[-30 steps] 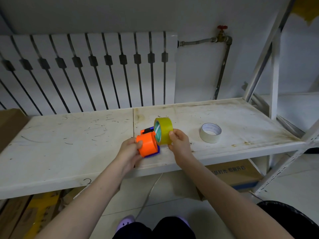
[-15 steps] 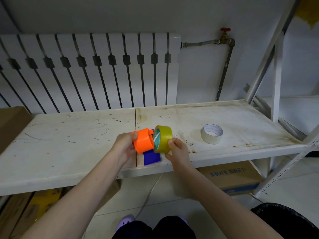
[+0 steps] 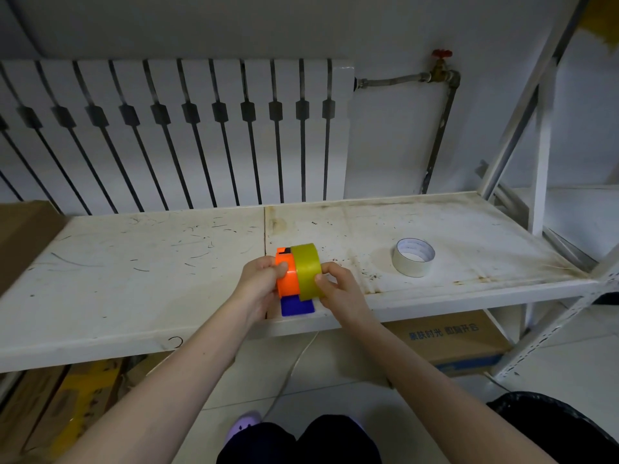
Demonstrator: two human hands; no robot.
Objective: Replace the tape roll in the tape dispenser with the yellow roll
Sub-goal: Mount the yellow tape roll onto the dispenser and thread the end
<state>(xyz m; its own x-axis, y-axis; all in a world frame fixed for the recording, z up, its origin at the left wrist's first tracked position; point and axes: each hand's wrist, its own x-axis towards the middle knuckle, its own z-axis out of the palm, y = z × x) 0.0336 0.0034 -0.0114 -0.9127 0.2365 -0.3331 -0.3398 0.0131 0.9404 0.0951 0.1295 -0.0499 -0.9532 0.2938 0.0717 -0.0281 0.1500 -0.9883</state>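
Observation:
The tape dispenser point(image 3: 286, 277) is orange with a blue part at the bottom, held over the front edge of the white shelf point(image 3: 134, 262). My left hand point(image 3: 259, 283) grips its orange side. The yellow roll point(image 3: 307, 269) stands on edge, pressed flat against the dispenser's right side. My right hand point(image 3: 336, 289) holds the roll from the right, thumb on its outer face. Whether the roll sits on the hub is hidden. A white tape roll point(image 3: 414, 257) lies flat on the shelf to the right, apart from both hands.
A white radiator point(image 3: 174, 135) and a pipe with a red valve point(image 3: 441, 67) stand behind the shelf. A shelf upright point(image 3: 539, 155) rises at the right. Cardboard boxes point(image 3: 452, 339) sit below, and a black bin point(image 3: 556, 426) is at the lower right.
The yellow roll has been pushed left, flush against the orange dispenser. Both hands have closed together and dropped slightly toward the shelf's front edge.

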